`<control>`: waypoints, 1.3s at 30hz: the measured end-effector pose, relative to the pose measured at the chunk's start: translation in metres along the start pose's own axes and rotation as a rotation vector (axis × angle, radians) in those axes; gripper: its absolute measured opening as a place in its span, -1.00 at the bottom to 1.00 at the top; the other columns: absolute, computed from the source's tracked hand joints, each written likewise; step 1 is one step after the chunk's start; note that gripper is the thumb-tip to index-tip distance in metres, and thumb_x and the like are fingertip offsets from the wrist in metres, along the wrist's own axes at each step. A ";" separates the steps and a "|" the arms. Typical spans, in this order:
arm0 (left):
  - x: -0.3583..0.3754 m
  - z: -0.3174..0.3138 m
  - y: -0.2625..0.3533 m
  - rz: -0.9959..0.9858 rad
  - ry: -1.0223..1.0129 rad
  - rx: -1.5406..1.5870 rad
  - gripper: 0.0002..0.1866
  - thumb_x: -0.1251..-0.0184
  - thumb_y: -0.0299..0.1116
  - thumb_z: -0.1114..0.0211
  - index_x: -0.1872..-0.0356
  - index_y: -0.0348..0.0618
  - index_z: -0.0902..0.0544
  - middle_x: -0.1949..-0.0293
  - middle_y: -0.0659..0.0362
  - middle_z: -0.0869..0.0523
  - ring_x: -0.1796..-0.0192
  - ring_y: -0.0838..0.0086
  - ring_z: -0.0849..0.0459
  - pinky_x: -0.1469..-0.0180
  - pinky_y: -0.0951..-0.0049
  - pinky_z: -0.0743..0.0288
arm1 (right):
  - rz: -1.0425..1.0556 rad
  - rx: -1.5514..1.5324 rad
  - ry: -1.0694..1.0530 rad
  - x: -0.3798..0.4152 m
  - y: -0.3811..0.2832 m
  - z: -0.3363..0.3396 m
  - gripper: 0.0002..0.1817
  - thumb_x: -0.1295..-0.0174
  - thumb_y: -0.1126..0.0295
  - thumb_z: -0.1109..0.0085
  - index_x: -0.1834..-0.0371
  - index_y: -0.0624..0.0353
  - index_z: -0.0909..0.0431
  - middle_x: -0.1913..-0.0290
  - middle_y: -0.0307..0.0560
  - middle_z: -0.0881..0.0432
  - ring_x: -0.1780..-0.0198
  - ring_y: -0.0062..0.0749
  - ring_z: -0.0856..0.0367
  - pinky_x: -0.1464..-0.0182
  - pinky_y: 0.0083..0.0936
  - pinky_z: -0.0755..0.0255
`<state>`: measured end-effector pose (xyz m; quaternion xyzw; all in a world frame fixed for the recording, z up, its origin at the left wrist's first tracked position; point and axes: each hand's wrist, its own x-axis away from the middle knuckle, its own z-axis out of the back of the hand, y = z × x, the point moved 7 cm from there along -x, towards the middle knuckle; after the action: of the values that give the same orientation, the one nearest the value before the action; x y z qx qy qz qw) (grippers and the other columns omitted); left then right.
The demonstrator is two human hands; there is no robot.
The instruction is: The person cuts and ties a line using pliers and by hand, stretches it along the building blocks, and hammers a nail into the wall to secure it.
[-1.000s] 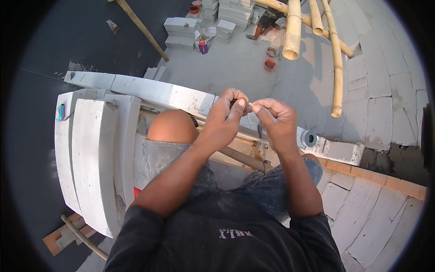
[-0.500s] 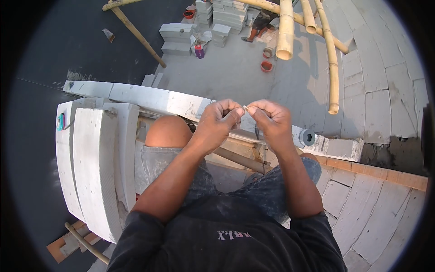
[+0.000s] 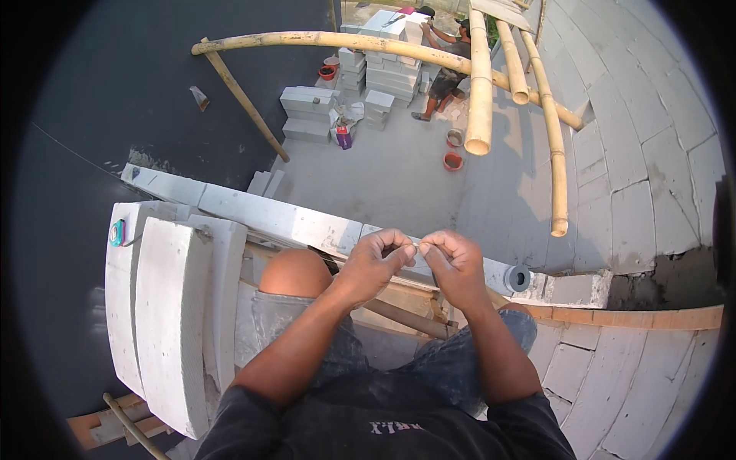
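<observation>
Head view: the left hand (image 3: 377, 263) and right hand (image 3: 454, 264) meet fingertip to fingertip, both curled tight, pinching a tiny pale object (image 3: 416, 245) between them; what it is cannot be told. Just beyond the knuckles runs the white beam (image 3: 253, 211) edge, with open floor (image 3: 399, 176) far below. Stacked white blocks (image 3: 165, 307) stand left of the left hand.

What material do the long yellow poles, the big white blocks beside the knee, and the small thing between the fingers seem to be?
Poles: bamboo, by the ringed joints and hollow cut end; dry, unpainted.
White blocks: probably lightweight concrete; chalky, matte, chipped edges.
Small thing, pinched between left hand and right hand: too small to tell, perhaps thin wire or string.
</observation>
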<state>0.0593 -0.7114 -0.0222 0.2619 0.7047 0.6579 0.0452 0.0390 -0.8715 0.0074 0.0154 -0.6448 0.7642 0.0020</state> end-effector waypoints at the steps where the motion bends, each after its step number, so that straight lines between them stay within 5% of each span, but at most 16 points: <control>1: 0.000 0.000 -0.001 -0.013 -0.002 0.011 -0.80 -0.62 -0.28 -0.33 0.16 -0.20 -0.73 0.30 0.30 -0.70 0.23 0.64 -0.52 0.13 0.49 -0.44 | 0.028 0.005 0.009 0.000 0.001 -0.001 -0.90 -0.47 0.46 -0.30 0.17 0.28 -0.71 0.45 -0.45 -0.53 0.44 -0.83 -0.32 0.40 -0.66 -0.14; 6: 0.000 0.001 0.001 -0.006 -0.005 -0.058 -0.81 -0.61 -0.31 -0.32 0.17 -0.24 -0.71 0.35 0.30 -0.64 0.25 0.64 -0.49 0.14 0.48 -0.42 | -0.027 0.122 -0.096 0.001 0.004 0.005 -0.87 -0.45 0.47 -0.31 0.06 0.30 -0.71 0.25 -0.32 -0.64 0.27 -0.70 -0.51 0.22 -0.59 -0.39; 10: -0.005 0.004 0.028 -0.139 0.033 -0.337 -0.79 -0.62 -0.34 -0.30 0.17 -0.31 -0.71 0.38 0.25 -0.62 0.26 0.61 -0.48 0.15 0.44 -0.43 | 0.157 0.420 0.087 0.011 -0.032 0.047 -0.59 -0.39 0.39 -0.38 -0.25 0.28 -0.64 -0.07 0.03 -0.76 -0.21 -0.17 -0.71 -0.36 -0.22 -0.49; 14: -0.019 0.003 0.050 -0.023 -0.056 -0.373 -0.79 -0.62 -0.36 -0.30 0.14 -0.34 -0.74 0.38 0.26 -0.63 0.27 0.59 -0.49 0.15 0.41 -0.44 | 0.033 0.081 0.591 0.071 -0.021 0.161 -0.71 -0.46 0.38 -0.35 -0.12 0.33 -0.66 -0.01 -0.06 -0.74 -0.13 -0.38 -0.70 -0.27 -0.40 -0.53; 16: -0.030 -0.003 0.071 -0.141 -0.091 -0.480 -0.80 -0.62 -0.37 -0.31 0.10 -0.35 -0.75 0.38 0.27 -0.64 0.27 0.60 -0.49 0.17 0.44 -0.43 | 0.045 0.133 0.849 0.133 0.023 0.212 -0.82 -0.56 0.42 -0.26 -0.04 0.32 -0.65 0.09 -0.15 -0.74 0.02 -0.50 -0.70 -0.14 -0.51 -0.55; 18: -0.042 -0.009 0.073 -0.124 -0.146 -0.510 -0.78 -0.61 -0.33 -0.31 0.11 -0.31 -0.75 0.36 0.31 -0.64 0.25 0.62 -0.47 0.14 0.46 -0.42 | -0.243 0.367 0.939 0.208 0.105 0.242 -0.83 -0.54 0.40 -0.28 0.02 0.31 -0.65 0.15 -0.18 -0.72 0.11 -0.53 -0.67 -0.04 -0.53 -0.55; 20: -0.048 -0.018 0.077 -0.124 -0.188 -0.553 -0.78 -0.60 -0.29 -0.33 0.13 -0.28 -0.76 0.35 0.35 -0.63 0.23 0.64 -0.45 0.12 0.49 -0.39 | -0.482 0.725 0.836 0.282 0.188 0.230 -0.74 -0.43 0.32 -0.31 0.08 0.35 -0.66 0.19 0.08 -0.75 0.17 -0.19 -0.70 0.07 -0.30 -0.54; 21: -0.051 -0.024 0.079 -0.123 -0.207 -0.557 -0.78 -0.60 -0.29 -0.33 0.13 -0.28 -0.76 0.35 0.35 -0.63 0.23 0.64 -0.45 0.12 0.49 -0.39 | -0.542 0.651 0.722 0.315 0.217 0.212 -0.67 -0.41 0.27 -0.30 0.03 0.37 -0.66 0.15 0.22 -0.75 0.12 -0.03 -0.71 0.00 -0.22 -0.57; 24: -0.059 -0.033 0.074 -0.114 -0.253 -0.611 -0.79 -0.59 -0.30 -0.34 0.15 -0.27 -0.75 0.34 0.36 -0.63 0.24 0.65 -0.45 0.12 0.51 -0.38 | -0.773 0.381 0.527 0.380 0.274 0.139 -0.67 -0.42 0.26 -0.29 0.01 0.37 -0.66 0.14 0.21 -0.75 0.11 -0.05 -0.71 -0.01 -0.22 -0.57; 28: -0.064 -0.037 0.064 -0.122 -0.258 -0.564 -0.81 -0.57 -0.32 -0.36 0.18 -0.25 -0.75 0.34 0.39 -0.63 0.26 0.68 -0.43 0.15 0.53 -0.36 | -0.894 0.118 0.557 0.398 0.302 0.078 -0.66 -0.44 0.26 -0.26 -0.01 0.38 -0.66 0.12 0.19 -0.75 0.09 -0.08 -0.71 -0.03 -0.24 -0.57; 39: -0.065 -0.028 0.046 -0.036 -0.236 -0.539 -0.81 -0.56 -0.31 -0.36 0.20 -0.24 -0.76 0.38 0.38 -0.61 0.28 0.67 -0.44 0.18 0.53 -0.36 | -0.929 -0.199 0.781 0.427 0.317 0.063 -0.64 -0.49 0.24 -0.20 -0.06 0.38 -0.65 0.07 0.15 -0.75 0.04 -0.17 -0.71 -0.07 -0.27 -0.56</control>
<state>0.1178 -0.7651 0.0072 0.3024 0.4989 0.7855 0.2064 -0.3938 -0.9937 -0.2833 0.0135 -0.5907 0.5687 0.5723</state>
